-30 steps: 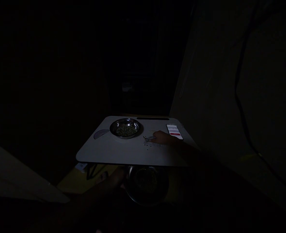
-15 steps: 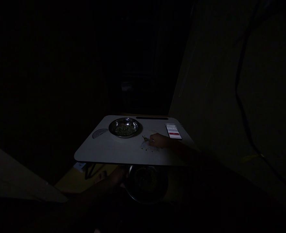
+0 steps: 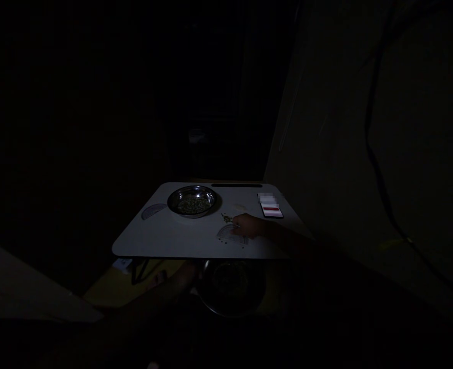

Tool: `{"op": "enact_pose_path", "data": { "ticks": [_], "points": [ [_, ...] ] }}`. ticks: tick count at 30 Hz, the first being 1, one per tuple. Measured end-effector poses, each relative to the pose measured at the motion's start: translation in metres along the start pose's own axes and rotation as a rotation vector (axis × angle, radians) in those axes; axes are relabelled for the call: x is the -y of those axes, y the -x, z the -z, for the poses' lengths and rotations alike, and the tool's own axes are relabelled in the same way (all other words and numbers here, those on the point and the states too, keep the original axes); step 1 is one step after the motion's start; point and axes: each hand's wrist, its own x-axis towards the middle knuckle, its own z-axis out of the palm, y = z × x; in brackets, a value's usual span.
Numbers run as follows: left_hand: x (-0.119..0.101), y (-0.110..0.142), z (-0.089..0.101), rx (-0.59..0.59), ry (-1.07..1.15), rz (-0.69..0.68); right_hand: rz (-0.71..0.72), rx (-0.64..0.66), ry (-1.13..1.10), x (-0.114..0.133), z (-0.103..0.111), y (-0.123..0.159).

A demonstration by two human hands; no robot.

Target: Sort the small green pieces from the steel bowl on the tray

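Note:
The scene is very dark. A small white lap table stands in front of me. My right hand rests on it with fingers curled, pinching a small green bit beside a clear round lid. A steel bowl of green pieces sits at the table's back. Below the front edge, my left hand touches the rim of a second steel bowl; its fingers are lost in shadow.
A lit phone lies at the table's back right. A half-round ruler lies at the back left. A wall with a dark cable rises on the right. A slot runs along the table's far edge.
My right hand has drawn a little towards me and left, away from the phone, to the clear lid. The view has shifted slightly. My left hand stays at the lower bowl.

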Motion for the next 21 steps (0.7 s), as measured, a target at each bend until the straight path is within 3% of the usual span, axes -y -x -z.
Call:
{"op": "enact_pose_path", "data": {
  "ticks": [4,14,21],
  "points": [
    [-0.001,-0.002,-0.001,0.020,-0.003,0.015,-0.003,-0.002,0.004,0.001,0.002,0.004],
    [-0.021,0.020,-0.003,0.081,0.086,0.000,-0.112,0.036,-0.080,-0.016,-0.001,0.020],
    [-0.016,0.015,-0.002,0.124,0.147,-0.006,-0.216,-0.050,-0.137,0.002,-0.008,0.032]
  ]
}}
